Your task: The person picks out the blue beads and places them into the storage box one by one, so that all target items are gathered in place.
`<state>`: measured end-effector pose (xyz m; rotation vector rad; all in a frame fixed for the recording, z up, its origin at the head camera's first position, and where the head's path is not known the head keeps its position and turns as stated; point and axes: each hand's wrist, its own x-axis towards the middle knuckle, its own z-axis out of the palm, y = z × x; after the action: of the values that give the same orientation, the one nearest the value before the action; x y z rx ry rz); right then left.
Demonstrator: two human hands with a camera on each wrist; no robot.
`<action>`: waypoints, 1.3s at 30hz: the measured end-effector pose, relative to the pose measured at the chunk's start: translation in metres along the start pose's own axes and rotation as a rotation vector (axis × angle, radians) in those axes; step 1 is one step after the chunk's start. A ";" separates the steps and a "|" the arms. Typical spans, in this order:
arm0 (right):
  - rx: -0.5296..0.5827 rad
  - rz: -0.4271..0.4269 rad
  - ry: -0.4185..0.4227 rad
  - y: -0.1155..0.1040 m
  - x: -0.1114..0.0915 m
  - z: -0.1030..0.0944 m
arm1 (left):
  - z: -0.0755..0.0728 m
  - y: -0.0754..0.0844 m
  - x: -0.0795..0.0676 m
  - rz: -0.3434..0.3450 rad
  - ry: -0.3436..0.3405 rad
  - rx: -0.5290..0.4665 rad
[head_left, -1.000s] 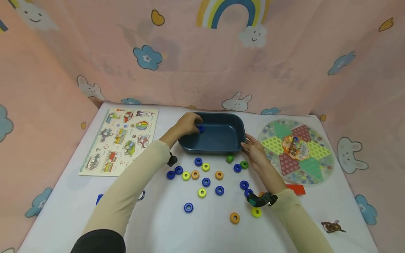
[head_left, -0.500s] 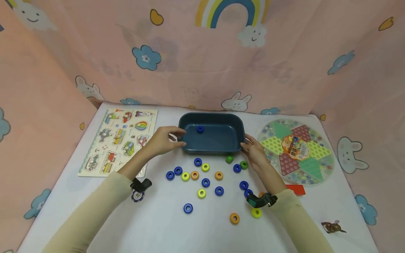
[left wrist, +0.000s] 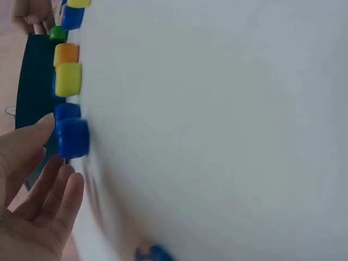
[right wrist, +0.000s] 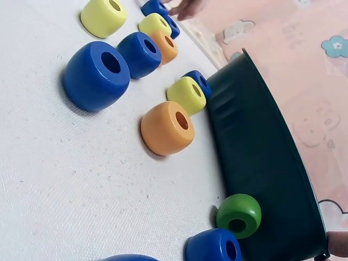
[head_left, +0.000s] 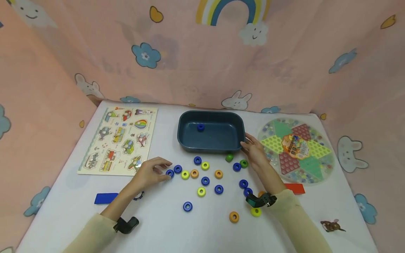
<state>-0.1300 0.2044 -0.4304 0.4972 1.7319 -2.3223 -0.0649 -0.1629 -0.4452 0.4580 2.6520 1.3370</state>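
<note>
My left hand [head_left: 151, 174] is low over the left end of the scattered beads, its thumb and fingers spread about a blue bead [head_left: 169, 173]. In the left wrist view the thumb overlaps the edge of that blue bead [left wrist: 74, 138], and the other fingertips sit just below it. My right hand [head_left: 255, 151] rests its fingertips at the right end of the dark teal tray [head_left: 210, 149]; a fingertip [right wrist: 338, 243] shows at the rim in the right wrist view. Inside the tray lies one blue bead [head_left: 200, 127].
Several blue, yellow, orange and green beads [head_left: 218, 174] lie in front of the tray. A picture puzzle board [head_left: 124, 140] is at left, a round game board [head_left: 295, 151] at right. Nearby are a blue block [head_left: 105, 198], a red piece [head_left: 295, 188] and a small brown figure [head_left: 332, 226].
My left hand has let go of a blue bead inside the tray, drawn back out and come down left to another blue bead. The right hand has stayed at the tray's end.
</note>
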 end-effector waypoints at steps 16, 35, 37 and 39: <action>-0.004 0.001 -0.010 0.001 -0.002 -0.004 | 0.000 0.003 -0.005 -0.034 0.049 -0.021; 0.047 -0.009 0.043 0.005 -0.001 0.000 | -0.010 0.076 0.157 0.130 -0.124 -0.015; 0.043 -0.014 0.046 0.006 -0.001 0.000 | -0.002 0.076 0.178 0.132 -0.151 0.010; 0.042 -0.019 0.045 0.007 -0.001 0.001 | 0.008 0.075 0.195 0.131 -0.182 0.034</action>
<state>-0.1268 0.2011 -0.4354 0.5468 1.7175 -2.3831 -0.2320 -0.0511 -0.3869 0.7318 2.5368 1.2211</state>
